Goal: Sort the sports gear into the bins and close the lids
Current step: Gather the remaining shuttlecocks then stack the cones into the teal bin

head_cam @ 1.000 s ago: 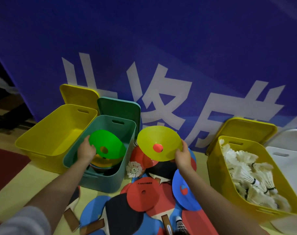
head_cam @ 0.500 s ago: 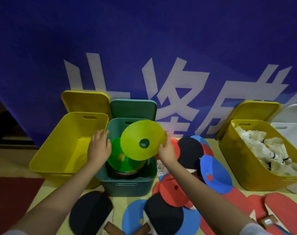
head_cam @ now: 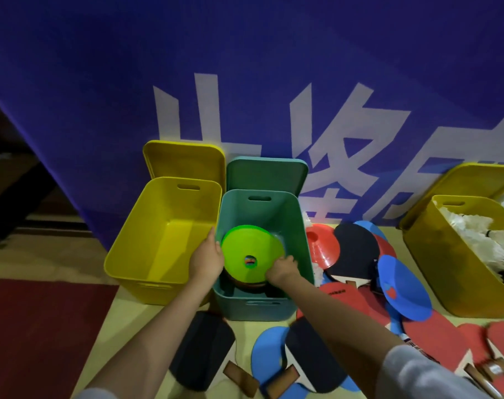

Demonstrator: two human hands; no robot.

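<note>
I see two open bins side by side on the floor [head_cam: 58, 263] against the banner [head_cam: 245, 67]: the empty bin [head_cam: 158, 240] on the left, the middle bin [head_cam: 299, 226] touching its right wall. Each has its lid [head_cam: 184, 159] propped behind it. A stack of disc cones [head_cam: 250, 249] lies in the middle bin. Right of it, cones and paddles [head_cam: 357, 249] are heaped on the floor, more paddles in front. Far right stands the shuttlecock bin [head_cam: 446, 269], shuttlecocks [head_cam: 481, 234] inside.

Two bare forearms reach from the bottom edge, each ending in a light grey sleeve cuff: right sleeve [head_cam: 418, 375] broad and softly creased, left sleeve [head_cam: 96, 394] barely showing
</note>
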